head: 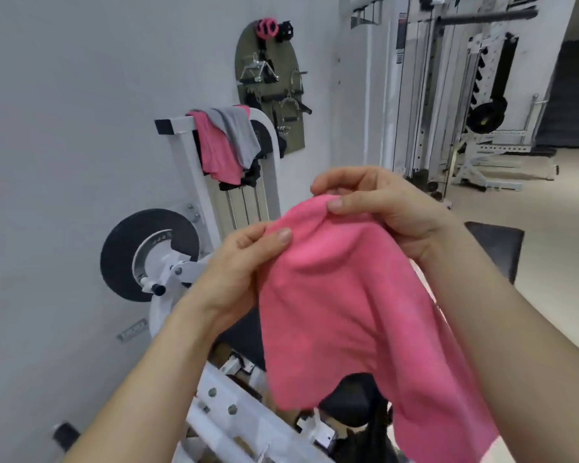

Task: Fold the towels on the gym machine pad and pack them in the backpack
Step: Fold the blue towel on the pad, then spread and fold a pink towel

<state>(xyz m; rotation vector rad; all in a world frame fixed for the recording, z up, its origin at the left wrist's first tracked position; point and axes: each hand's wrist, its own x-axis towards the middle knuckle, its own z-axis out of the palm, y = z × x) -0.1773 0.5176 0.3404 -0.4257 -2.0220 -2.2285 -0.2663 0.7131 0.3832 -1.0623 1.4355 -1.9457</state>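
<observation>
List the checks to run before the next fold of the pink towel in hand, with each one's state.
1. Left hand pinches the pink towel at its top edge: ok.
2. Right hand pinches the same edge: ok.
3. Towel spread flat between the hands: not ok, it hangs bunched.
4. Black pad free for folding: cannot tell, mostly hidden.
5. Backpack open and near: cannot tell, none clearly in view.
6. Other towels folded: not ok, a second pink towel and a grey towel hang on the white frame.

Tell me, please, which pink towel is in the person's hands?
The near pink towel, pinched by the left hand and right hand; the other pink towel hangs over the white machine frame.
</observation>
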